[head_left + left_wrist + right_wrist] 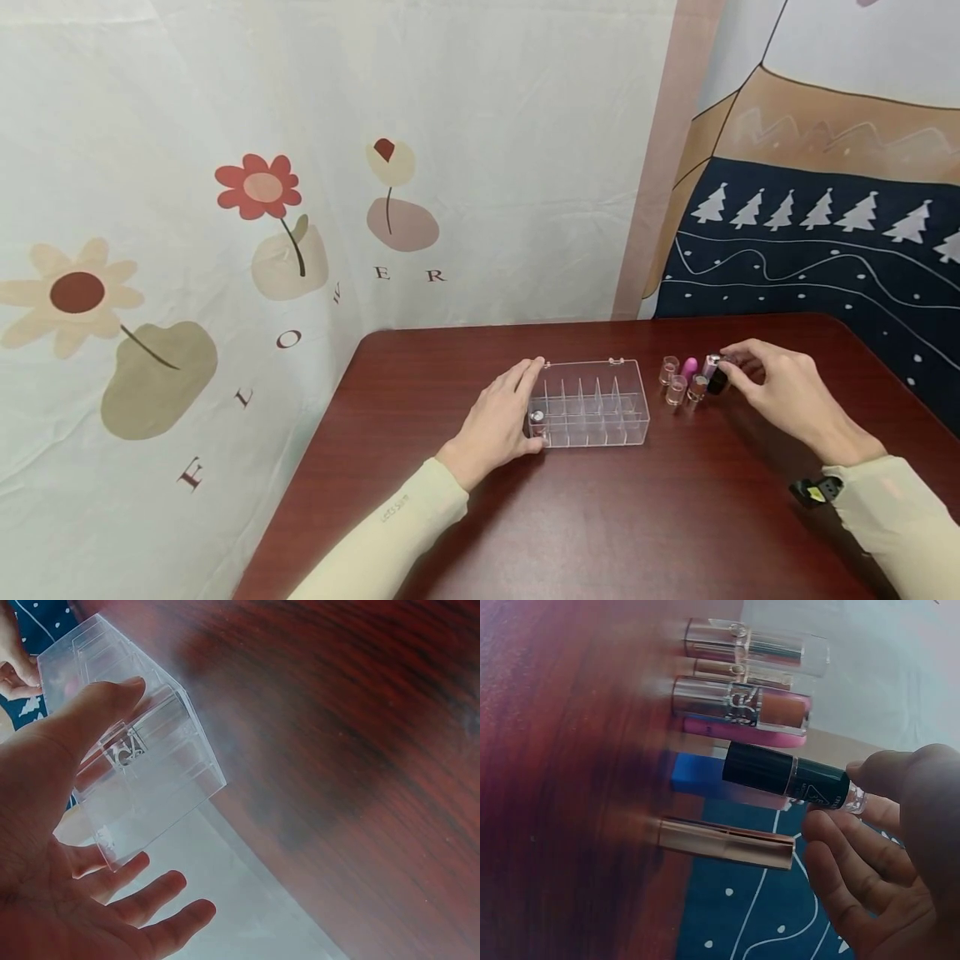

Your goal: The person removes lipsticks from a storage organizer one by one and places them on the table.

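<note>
A clear plastic divided box [592, 429] sits on the table, its lid tipped back. My left hand [491, 421] holds its left end, thumb at the front corner and fingers towards the back; in the left wrist view the thumb [112, 697] lies across the wall. One small tube [537, 419] stands in a left front compartment. My right hand [780, 392] pinches the clear end of a black lipstick tube [757, 769] between thumb and fingers, its other end above the table. Close beside it stand a pink tube [742, 735], a blue-and-pink tube [694, 772] and a rose-gold lipstick [727, 844].
Several clear-capped lip tubes [676, 389] stand upright between the box and my right hand. The dark red wooden table [600, 525] meets a pale flower-printed curtain [487, 208] at the back and a navy tree-patterned cloth [810, 258] at the right.
</note>
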The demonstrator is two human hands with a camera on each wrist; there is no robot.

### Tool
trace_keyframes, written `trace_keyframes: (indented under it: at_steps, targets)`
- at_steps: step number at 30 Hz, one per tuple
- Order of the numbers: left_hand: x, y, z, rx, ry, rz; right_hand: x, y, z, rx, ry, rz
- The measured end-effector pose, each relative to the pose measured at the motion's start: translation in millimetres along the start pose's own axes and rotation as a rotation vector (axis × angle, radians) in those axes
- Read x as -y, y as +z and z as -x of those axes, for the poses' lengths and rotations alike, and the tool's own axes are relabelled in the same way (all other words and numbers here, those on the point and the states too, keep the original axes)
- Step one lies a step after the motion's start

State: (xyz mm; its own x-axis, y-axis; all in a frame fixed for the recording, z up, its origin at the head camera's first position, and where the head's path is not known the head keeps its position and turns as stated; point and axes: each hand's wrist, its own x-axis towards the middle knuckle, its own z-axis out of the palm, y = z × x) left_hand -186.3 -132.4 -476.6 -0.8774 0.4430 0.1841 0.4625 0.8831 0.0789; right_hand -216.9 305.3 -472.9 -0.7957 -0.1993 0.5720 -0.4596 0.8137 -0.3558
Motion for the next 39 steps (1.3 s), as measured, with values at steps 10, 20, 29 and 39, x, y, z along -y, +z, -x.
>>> trace_keyframes:
  at_steps: [10,20,29,39]
  targets:
    - [-1.1,-1.6,1.2,-0.008,0.005,0.001,-1,5,4.9,0.089,0.050,-0.004]
    - [0.9,1.3,-0.4,-0.013,0.008,0.001,-5,9,11.3,0.113,0.045,0.004]
    - [1.2,3.3,1.2,-0.029,0.015,-0.009,-4,8,13.5,0.120,0.044,0.008]
    - [0.3,0.0,2.4,-0.035,0.020,-0.003,0,2,14.2,0.147,0.089,0.002]
